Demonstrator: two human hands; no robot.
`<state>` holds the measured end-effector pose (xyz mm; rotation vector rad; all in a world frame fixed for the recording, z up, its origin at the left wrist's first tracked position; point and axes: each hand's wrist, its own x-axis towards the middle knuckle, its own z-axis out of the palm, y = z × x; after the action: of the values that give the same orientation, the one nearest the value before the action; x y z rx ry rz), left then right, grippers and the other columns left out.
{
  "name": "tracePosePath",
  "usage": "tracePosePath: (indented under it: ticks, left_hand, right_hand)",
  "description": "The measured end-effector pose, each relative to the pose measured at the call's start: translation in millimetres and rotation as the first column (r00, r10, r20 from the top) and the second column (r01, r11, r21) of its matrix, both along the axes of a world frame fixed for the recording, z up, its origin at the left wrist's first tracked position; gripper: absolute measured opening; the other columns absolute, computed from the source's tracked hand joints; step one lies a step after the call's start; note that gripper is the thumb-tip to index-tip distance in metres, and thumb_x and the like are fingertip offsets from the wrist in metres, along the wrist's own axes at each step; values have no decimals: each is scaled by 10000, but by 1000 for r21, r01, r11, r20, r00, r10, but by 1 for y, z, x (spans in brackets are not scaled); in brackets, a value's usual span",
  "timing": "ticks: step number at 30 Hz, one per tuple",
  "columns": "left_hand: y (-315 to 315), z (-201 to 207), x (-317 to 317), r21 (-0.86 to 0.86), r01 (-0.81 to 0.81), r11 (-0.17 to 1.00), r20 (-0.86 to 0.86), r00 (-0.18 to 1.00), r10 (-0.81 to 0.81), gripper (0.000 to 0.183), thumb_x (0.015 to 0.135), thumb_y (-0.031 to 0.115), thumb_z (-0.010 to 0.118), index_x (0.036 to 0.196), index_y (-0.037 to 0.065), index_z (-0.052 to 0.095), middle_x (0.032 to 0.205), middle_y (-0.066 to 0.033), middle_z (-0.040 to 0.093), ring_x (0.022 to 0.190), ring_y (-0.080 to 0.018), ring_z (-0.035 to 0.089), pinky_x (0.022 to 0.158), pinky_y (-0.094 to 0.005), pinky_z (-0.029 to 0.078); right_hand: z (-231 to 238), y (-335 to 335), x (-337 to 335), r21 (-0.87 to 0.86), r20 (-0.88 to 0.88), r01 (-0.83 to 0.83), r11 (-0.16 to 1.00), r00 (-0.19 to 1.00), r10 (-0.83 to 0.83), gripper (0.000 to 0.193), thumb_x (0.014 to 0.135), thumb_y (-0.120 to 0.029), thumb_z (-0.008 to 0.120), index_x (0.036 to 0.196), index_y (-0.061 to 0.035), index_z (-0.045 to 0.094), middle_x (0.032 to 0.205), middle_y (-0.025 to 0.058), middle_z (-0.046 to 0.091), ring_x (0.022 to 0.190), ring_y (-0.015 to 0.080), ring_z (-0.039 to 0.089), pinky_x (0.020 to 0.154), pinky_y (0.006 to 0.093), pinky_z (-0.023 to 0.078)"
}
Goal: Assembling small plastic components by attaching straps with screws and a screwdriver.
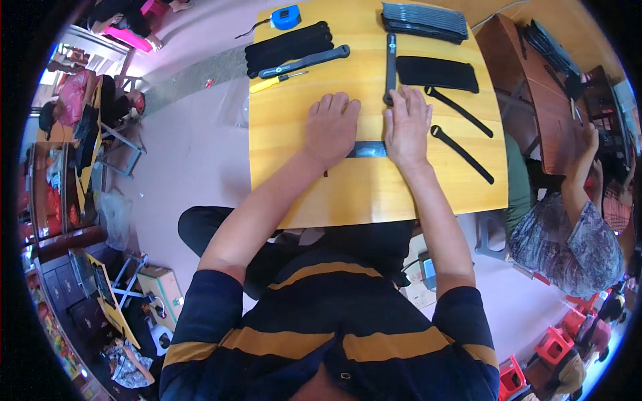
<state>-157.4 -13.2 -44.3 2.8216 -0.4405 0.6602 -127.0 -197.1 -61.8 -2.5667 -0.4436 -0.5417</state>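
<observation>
My left hand (332, 130) lies palm down on the yellow wooden table (321, 204), fingers close together and slightly bent. Flat beside it, my right hand (408, 130) has its fingers stretched out toward the far side. A shiny dark flat strip, like a plastic-sleeved strap (368, 149), spans the gap between my hands; its ends are hidden under them. The right fingertips are at the near end of a grey hook-and-loop strap (391, 63). Two black straps with looped ends, an upper strap (461, 113) and a lower strap (463, 155), lie to the right.
At the far left are a blue tape measure (285, 17), a black strap stack (287, 48), another grey strap (304, 61) and a yellow-handled screwdriver (271, 83). Sleeved straps (424, 22) and a black bundle (438, 73) lie far right. A person (565, 240) sits at a brown table (555, 127).
</observation>
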Motion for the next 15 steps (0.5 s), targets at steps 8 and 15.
tracePosePath:
  ticks: [8,15]
  left_hand:
    - [21,5,-10,-16,-31,999,-90,996,29,268,886,216,642,1135,118,633,1120,-74,564,1076,-293,545,898,-449,439]
    - [42,2,-16,31,-85,996,-42,995,86,386,884,251,669,1246,129,613,1219,-89,550,1147,-298,532,925,-460,433]
  right_hand:
    - [0,-3,0,-3,-4,-14,1000,1000,14,393,965,-154,618,1348,-74,587,1415,169,514,1394,419,428,1144,661,310]
    - [2,-3,1,25,4,-32,999,999,31,386,967,-175,612,1335,-60,585,1408,183,522,1377,416,436,1143,639,303]
